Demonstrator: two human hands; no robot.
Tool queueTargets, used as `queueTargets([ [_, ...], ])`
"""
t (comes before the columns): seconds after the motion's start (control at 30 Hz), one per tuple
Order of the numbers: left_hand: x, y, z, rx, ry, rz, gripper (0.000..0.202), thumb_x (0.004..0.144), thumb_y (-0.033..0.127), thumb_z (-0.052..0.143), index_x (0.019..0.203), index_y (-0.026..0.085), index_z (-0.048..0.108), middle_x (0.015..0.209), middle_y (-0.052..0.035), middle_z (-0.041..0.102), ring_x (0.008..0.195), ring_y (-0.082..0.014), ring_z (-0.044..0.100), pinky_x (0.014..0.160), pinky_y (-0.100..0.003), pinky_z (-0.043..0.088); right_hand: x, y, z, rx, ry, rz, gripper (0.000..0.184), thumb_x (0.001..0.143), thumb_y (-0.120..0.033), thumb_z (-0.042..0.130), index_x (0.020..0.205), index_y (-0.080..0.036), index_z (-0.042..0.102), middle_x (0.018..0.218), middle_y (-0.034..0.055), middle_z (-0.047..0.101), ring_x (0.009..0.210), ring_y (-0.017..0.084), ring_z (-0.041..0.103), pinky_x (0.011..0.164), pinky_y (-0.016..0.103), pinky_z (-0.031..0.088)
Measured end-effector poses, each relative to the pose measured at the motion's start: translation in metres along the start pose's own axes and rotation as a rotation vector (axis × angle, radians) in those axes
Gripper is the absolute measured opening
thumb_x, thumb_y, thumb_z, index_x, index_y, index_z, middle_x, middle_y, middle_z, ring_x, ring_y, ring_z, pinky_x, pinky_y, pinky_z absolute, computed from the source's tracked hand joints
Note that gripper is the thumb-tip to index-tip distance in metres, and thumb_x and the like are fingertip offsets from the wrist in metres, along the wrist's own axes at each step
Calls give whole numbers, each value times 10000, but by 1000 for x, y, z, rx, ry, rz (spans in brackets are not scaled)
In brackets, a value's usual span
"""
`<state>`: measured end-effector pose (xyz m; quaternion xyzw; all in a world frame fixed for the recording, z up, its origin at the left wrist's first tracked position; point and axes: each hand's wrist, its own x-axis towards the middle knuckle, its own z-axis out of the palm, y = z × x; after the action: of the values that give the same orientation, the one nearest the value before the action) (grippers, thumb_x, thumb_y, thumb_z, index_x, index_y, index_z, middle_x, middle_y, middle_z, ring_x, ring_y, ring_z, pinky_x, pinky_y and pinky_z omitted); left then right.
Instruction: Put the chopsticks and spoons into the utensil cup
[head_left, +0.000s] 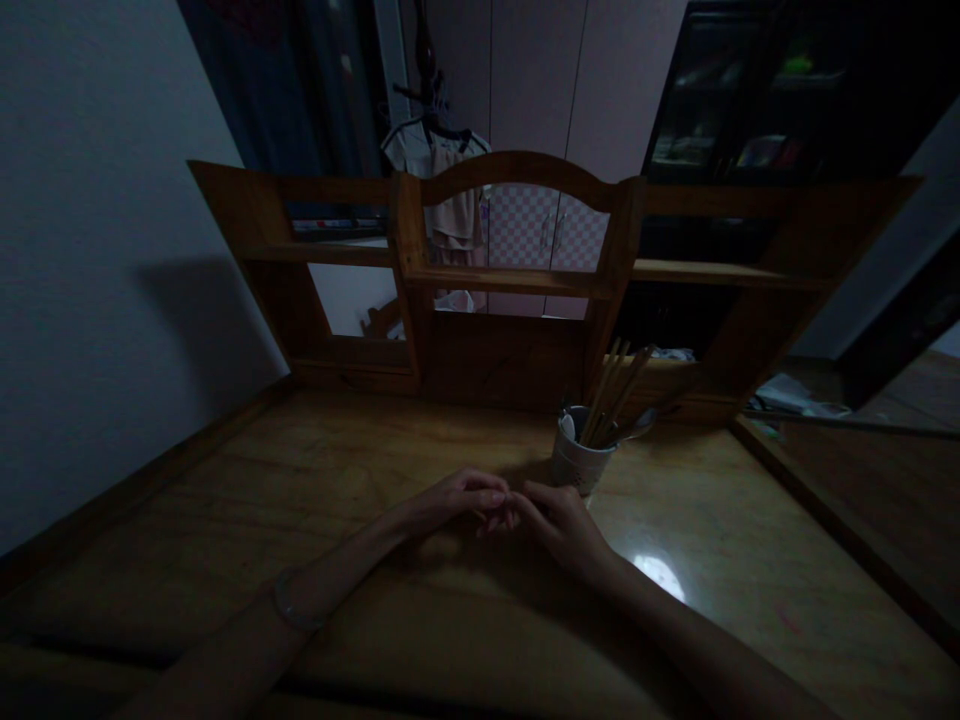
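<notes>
Over the middle of the wooden desk, my left hand and my right hand meet at the fingertips. The left fingers are curled, with the thumb pressed against them. My right hand is closed too, its thumb and index finger touching the left fingertips. Whether a small thing sits between them is too dark to see. Just beyond my right hand stands a small metal bucket. It holds several chopsticks and a spoon, all leaning to the right.
A wooden shelf unit runs along the desk's back edge. A white wall borders the left side. Behind are a coat stand with clothes, a pale wardrobe and a dark glass-door cabinet. Light reflects off the desk at right.
</notes>
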<state>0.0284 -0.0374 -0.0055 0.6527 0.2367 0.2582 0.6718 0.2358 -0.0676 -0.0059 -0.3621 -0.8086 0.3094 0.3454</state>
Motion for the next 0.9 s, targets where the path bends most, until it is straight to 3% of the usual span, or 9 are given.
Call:
queueTargets([
  [0.57,1,-2,-1,-7,-11,26,338,858,429,579,883,106,676,822,-80,647,643,-110,559,564,-209,448,0,-2,-1,2,6,-17,365,985,-367,439,750,-142,603,630,-24,552,560,78,483,544,199,317],
  [0.9,0,3,1,-29,-15,-13,341,862,430,580,892,103,673,760,-62,625,636,-109,548,572,-203,432,-1,5,1,-138,44,-53,320,986,-333,438,762,-160,589,660,-6,606,556,86,513,545,204,315],
])
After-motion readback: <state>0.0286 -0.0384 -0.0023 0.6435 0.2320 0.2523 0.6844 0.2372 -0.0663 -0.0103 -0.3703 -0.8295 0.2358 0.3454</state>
